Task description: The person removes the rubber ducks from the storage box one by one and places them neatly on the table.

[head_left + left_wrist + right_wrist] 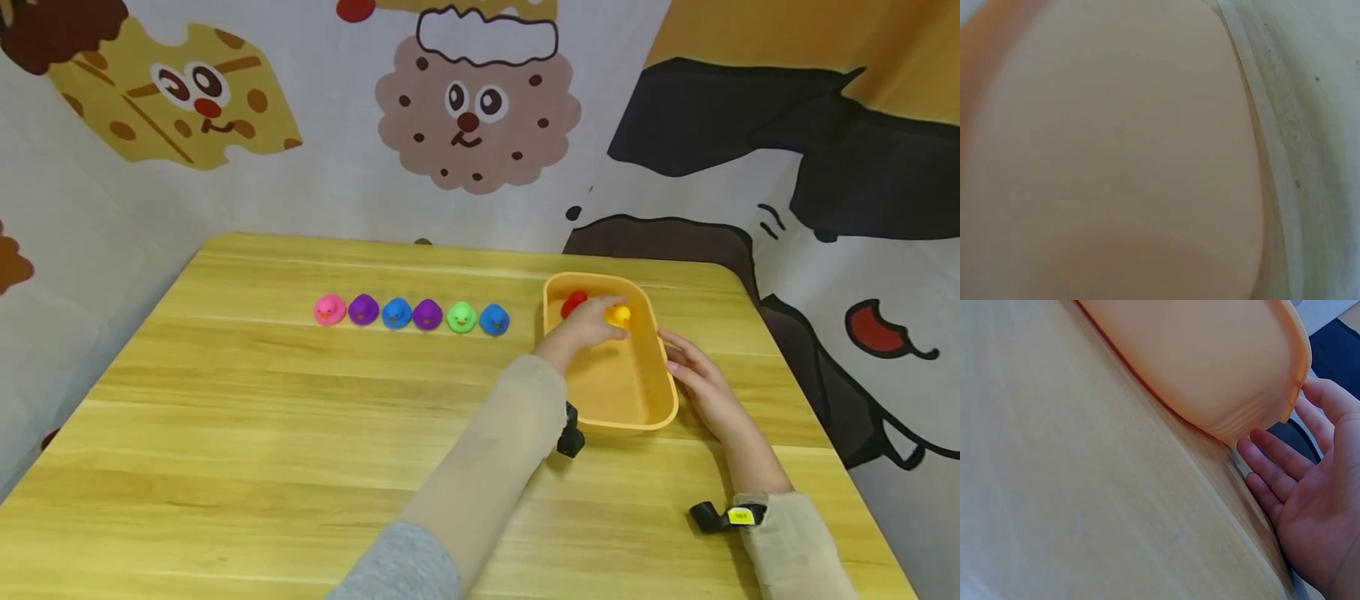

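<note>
My left hand (592,322) reaches inside a yellow-orange plastic bin (609,427). Its fingers and thumb curl round a small yellow rubber duck (620,316) near the bin's right wall; part of the duck is hidden. Behind that hand a red rubber duck (576,301) is partly covered. The left wrist view is filled by the bin's wall (1116,137), and the hand does not show there. Outside the bin, my right hand (701,385) rests its straightened fingers (1272,464) against the right side, with the thumb side near the rim.
Left of the bin a row of rubber ducks runs across the wooden table (300,433): pink (330,310), purple (363,309), blue (397,313), purple (427,315), green (461,317) and blue (494,320). A cartoon-printed cloth (315,200) hangs behind.
</note>
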{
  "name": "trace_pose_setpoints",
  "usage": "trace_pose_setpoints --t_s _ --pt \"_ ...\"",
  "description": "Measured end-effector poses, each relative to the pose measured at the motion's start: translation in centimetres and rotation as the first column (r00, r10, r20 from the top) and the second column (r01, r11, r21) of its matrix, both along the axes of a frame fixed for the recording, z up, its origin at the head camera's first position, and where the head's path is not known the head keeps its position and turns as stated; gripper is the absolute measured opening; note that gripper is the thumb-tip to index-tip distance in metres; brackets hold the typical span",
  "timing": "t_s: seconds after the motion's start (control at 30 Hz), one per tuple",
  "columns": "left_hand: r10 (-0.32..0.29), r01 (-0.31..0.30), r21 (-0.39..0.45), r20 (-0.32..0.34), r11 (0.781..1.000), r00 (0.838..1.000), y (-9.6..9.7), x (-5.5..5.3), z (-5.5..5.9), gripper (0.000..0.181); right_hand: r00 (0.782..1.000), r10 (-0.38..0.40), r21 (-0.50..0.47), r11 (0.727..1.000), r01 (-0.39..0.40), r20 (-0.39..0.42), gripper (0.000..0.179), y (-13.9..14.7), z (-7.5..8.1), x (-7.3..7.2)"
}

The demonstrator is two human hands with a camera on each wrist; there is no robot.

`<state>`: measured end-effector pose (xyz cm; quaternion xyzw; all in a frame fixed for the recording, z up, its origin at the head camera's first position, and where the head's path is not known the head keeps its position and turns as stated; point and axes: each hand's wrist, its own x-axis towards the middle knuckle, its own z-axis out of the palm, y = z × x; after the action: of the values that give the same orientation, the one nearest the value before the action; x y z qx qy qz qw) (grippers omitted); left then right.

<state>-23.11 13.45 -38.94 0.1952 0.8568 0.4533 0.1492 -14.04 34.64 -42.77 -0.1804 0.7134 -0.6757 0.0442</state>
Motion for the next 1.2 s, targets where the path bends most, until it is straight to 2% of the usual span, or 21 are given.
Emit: trace_pose_setpoints --t_s 0.17,0.4,0.77,1.2 --pt "0.003 -0.003 0.01 -0.016 1.0 1.0 0.16 -0.09 -0.2 0.056 1.0 -0.018 0.005 1.0 0.018 0.004 0.046 0.03 -0.03 -0.01" --pt "0.019 -0.019 0.002 -0.022 1.0 1.0 0.2 -0.08 -0.21 0.046 1.0 0.001 -0.016 1.0 -0.001 0.001 0.046 0.01 0.0 0.1" --pt "0.001 -0.004 -0.03 -0.088 1.0 0.996 0.15 -0.07 -0.3 0.03 1.0 -0.02 0.021 1.0 0.019 0.022 0.047 0.09 0.09 0.1" --pt "0.022 -0.028 -0.051 -0.116 0.998 0.993 -0.02 0.22 0.12 0.027 0.999 -0.018 0.035 0.999 0.018 0.026 0.047 0.02 0.24 0.04"
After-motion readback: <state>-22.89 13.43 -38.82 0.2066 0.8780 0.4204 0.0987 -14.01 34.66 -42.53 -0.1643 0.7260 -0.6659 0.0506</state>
